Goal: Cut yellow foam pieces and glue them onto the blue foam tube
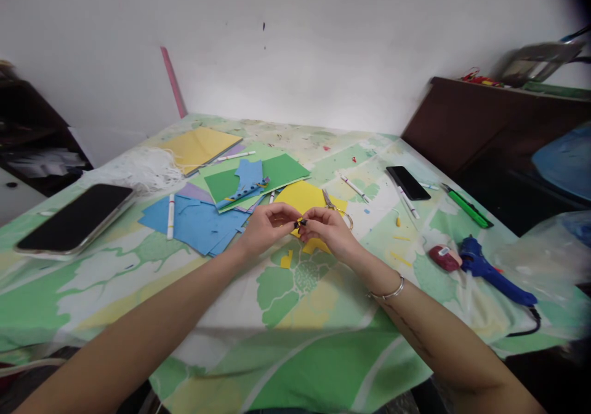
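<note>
My left hand [271, 224] and my right hand [329, 228] meet over the middle of the table, both pinching a small yellow piece [300, 221] between thumbs and fingers. The fingertips look dark-nailed, and part of the piece is hidden by them. Under and behind the hands lies a yellow foam sheet [302, 195]. Scissors [329, 200] rest on it beside my right hand, their handles partly covered by it. A yellow scrap [287, 259] lies just in front of the hands.
Blue sheets [198, 223], a green sheet [281, 171] and a phone [76, 220] lie left. Right are a black phone [408, 182], green cutter [468, 208], red object [444, 258] and blue glue gun [494, 275] with its cord. White shreds [143, 168] lie back left.
</note>
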Demonstrator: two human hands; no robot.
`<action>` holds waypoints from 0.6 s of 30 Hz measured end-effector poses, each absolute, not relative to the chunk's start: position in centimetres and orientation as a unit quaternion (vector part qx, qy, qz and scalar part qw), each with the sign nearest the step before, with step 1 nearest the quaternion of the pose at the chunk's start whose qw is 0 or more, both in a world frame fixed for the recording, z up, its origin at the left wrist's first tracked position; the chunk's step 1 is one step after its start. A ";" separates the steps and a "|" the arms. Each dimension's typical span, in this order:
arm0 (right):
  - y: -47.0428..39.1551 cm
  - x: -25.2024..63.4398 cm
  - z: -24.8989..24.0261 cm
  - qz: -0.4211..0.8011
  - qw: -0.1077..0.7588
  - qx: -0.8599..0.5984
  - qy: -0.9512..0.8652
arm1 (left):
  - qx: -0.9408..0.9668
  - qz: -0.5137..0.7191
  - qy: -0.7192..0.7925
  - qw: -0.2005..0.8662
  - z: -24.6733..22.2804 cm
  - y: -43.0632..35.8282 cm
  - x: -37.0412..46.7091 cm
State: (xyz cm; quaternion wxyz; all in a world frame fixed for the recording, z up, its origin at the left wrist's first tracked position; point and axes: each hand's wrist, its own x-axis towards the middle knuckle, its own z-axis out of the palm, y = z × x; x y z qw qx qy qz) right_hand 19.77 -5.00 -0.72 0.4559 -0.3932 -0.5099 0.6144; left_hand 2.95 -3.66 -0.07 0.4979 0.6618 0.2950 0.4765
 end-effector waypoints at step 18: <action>-5.1 19.8 -0.7 0.613 0.456 -0.393 -0.513 | 0.665 0.483 0.293 0.489 -0.3 -3.5 3.0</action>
